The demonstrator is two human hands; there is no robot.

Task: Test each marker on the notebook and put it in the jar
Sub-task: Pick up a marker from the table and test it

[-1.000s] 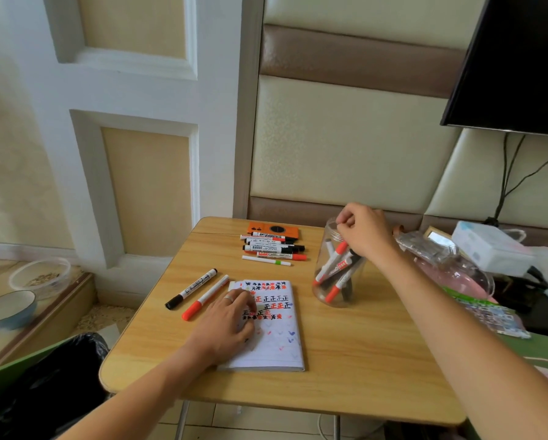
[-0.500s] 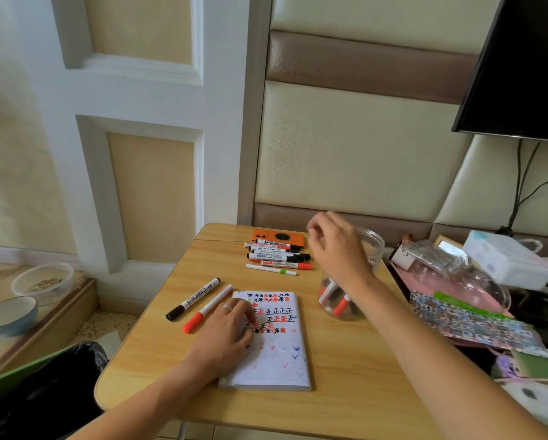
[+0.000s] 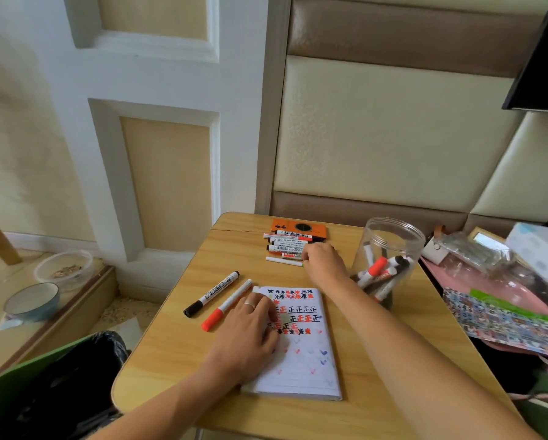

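An open notebook [image 3: 301,360] with red, black and blue test marks lies on the wooden table [image 3: 171,350]. My left hand [image 3: 250,335] rests flat on its left page. A clear plastic jar [image 3: 393,239] stands to the right, holding several markers [image 3: 377,273]. At the table's far side lies a row of markers [image 3: 285,244]. My right hand [image 3: 325,263] is on the right ends of that row, its fingers curled round one with a red label. A black-capped marker [image 3: 212,293] and a red-capped marker [image 3: 226,304] lie left of the notebook.
An orange box [image 3: 298,228] sits behind the marker row, with a thin white pen [image 3: 283,261] in front. Sticker sheets and bags [image 3: 504,315] crowd the right side. A black-lined bin [image 3: 59,392] stands lower left, and two bowls [image 3: 32,301] sit on the floor.
My right hand left the jar's mouth and moved left and down to the row of markers. My left hand stayed on the notebook.
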